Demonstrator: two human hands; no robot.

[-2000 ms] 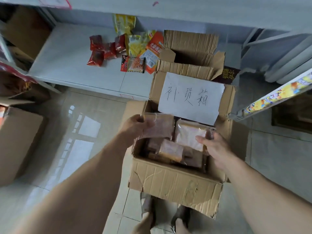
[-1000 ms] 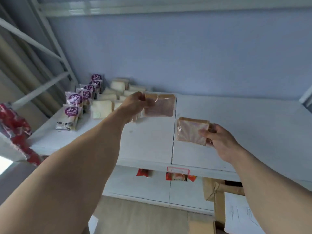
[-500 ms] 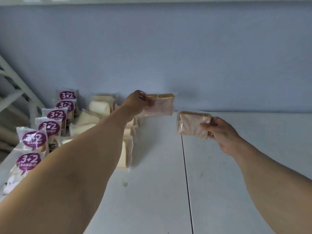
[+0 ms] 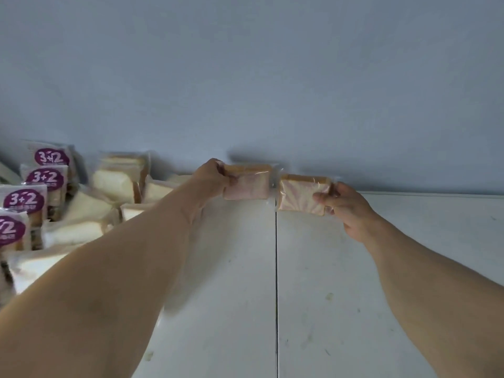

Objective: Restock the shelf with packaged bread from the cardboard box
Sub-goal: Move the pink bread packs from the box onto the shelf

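Observation:
My left hand (image 4: 211,177) grips a clear-wrapped slice of pinkish bread (image 4: 248,184), held upright at the very back of the white shelf (image 4: 321,282) against the blue wall. My right hand (image 4: 346,205) grips a second wrapped bread slice (image 4: 301,193) just to the right of the first, a little nearer to me. The two packs almost touch at the shelf's centre seam. The cardboard box is out of view.
To the left on the shelf stand several white bread packs (image 4: 114,181) and a row of packs with purple "3+2" labels (image 4: 45,177). The blue back wall (image 4: 272,77) closes the shelf. The bare shelf surface stretches right and toward me.
Both hands lifted the bread packs from the box up to the shelf and have pushed them farther back to the wall; the two packs are now closer together.

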